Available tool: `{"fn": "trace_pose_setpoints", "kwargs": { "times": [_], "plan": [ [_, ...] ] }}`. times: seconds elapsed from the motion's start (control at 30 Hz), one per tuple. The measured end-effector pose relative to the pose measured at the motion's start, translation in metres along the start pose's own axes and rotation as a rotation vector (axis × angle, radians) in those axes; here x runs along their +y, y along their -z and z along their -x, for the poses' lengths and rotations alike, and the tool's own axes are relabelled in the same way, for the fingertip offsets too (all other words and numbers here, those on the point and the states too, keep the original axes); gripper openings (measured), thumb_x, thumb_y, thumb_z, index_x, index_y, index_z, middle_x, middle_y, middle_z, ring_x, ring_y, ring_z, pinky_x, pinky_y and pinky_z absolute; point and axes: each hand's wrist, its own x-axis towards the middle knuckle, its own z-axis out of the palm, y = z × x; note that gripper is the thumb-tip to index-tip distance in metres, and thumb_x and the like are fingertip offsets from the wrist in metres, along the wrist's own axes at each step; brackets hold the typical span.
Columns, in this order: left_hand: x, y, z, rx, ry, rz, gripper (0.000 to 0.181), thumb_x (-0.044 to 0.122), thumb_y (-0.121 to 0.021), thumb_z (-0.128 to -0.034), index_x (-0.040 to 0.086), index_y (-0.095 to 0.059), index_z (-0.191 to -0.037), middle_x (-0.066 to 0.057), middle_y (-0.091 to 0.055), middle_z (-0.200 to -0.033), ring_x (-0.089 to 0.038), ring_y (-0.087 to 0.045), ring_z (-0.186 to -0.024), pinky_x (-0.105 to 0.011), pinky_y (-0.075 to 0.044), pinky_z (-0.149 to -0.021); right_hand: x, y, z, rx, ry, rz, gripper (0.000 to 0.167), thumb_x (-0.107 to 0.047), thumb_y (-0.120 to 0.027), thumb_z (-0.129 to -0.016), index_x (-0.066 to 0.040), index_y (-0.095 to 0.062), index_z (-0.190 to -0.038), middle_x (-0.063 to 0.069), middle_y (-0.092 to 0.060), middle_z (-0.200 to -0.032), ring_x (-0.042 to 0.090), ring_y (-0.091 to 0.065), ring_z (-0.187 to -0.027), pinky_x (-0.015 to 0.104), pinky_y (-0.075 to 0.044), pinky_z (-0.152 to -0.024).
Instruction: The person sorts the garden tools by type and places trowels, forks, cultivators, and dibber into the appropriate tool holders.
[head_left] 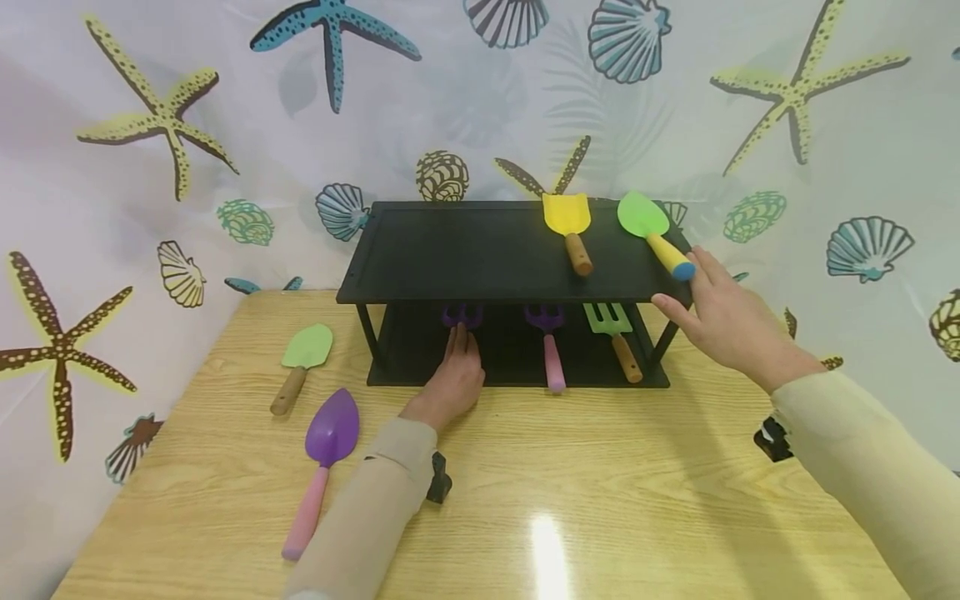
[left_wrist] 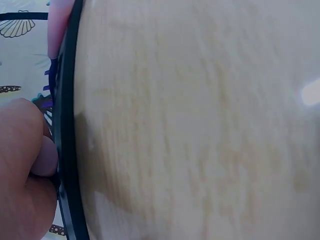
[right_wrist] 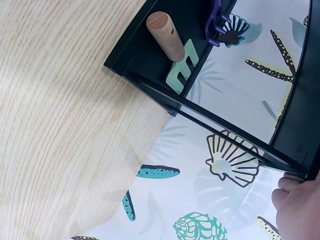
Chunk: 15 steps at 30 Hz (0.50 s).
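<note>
My left hand [head_left: 459,375] reaches onto the lower board of a black two-tier rack [head_left: 465,250] and holds a small garden fork with purple tines [head_left: 462,315]. In the left wrist view the rounded lilac end of its handle [left_wrist: 46,157] shows between thumb and fingers; the rest of the handle is hidden. My right hand [head_left: 723,321] grips the right end of the top board, thumb at the front corner, fingers along the side. Beside the left hand lie a purple fork with a pink handle [head_left: 553,358] and a green fork with a wooden handle [head_left: 624,350].
On the top board lie a yellow shovel [head_left: 567,215] and a green trowel with a yellow handle [head_left: 643,217]. Left of the rack, a green trowel [head_left: 307,348] and a purple trowel [head_left: 330,433] lie on the wooden table [head_left: 600,492]. A shell-patterned cloth [head_left: 480,108] hangs behind.
</note>
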Motion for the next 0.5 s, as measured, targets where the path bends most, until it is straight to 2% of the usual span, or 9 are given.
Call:
{"fn": "trace_pose_setpoints", "kwargs": {
  "times": [0.13,0.3,0.4,0.5],
  "plan": [
    [-0.0007,-0.0021,-0.0002,0.010,-0.001,-0.017,0.048,0.002,-0.056,-0.0922,-0.029,-0.044,-0.128,-0.047,-0.042,-0.137,-0.053,-0.042,-0.135,-0.052,-0.040,-0.114,0.0000,0.0007,-0.0005,0.007,0.001,0.003,0.096,-0.068,-0.025,-0.099,0.008,-0.004,-0.155,0.025,0.005,-0.165,0.062,-0.033,-0.132,0.069,-0.037,-0.105],
    [-0.0006,-0.0036,-0.0009,0.008,-0.038,-0.120,0.049,0.007,-0.057,-0.0932,-0.027,-0.047,-0.127,-0.045,-0.046,-0.135,-0.052,-0.044,-0.135,-0.051,-0.040,-0.114,-0.0005,0.0011,-0.0009,0.006,0.000,0.004,0.097,-0.068,-0.025,-0.099,0.007,-0.003,-0.155,0.025,0.006,-0.165,0.063,-0.035,-0.130,0.069,-0.037,-0.105],
    [-0.0003,-0.0042,-0.0014,-0.028,-0.022,-0.097,0.053,0.010,-0.058,-0.0938,-0.026,-0.044,-0.131,-0.044,-0.043,-0.139,-0.053,-0.040,-0.137,-0.053,-0.037,-0.116,-0.0009,0.0010,-0.0005,-0.001,-0.002,0.004,0.097,-0.068,-0.025,-0.099,0.008,-0.003,-0.155,0.025,0.006,-0.165,0.063,-0.037,-0.129,0.069,-0.038,-0.104],
    [0.0003,-0.0041,-0.0025,-0.086,0.053,0.002,0.060,0.013,-0.056,-0.0960,-0.022,-0.035,-0.140,-0.043,-0.032,-0.147,-0.053,-0.032,-0.142,-0.054,-0.031,-0.120,-0.0008,0.0006,-0.0002,-0.008,-0.002,-0.003,0.097,-0.068,-0.025,-0.099,0.007,-0.002,-0.155,0.025,0.007,-0.165,0.062,-0.034,-0.131,0.068,-0.036,-0.106]
  ]
}}
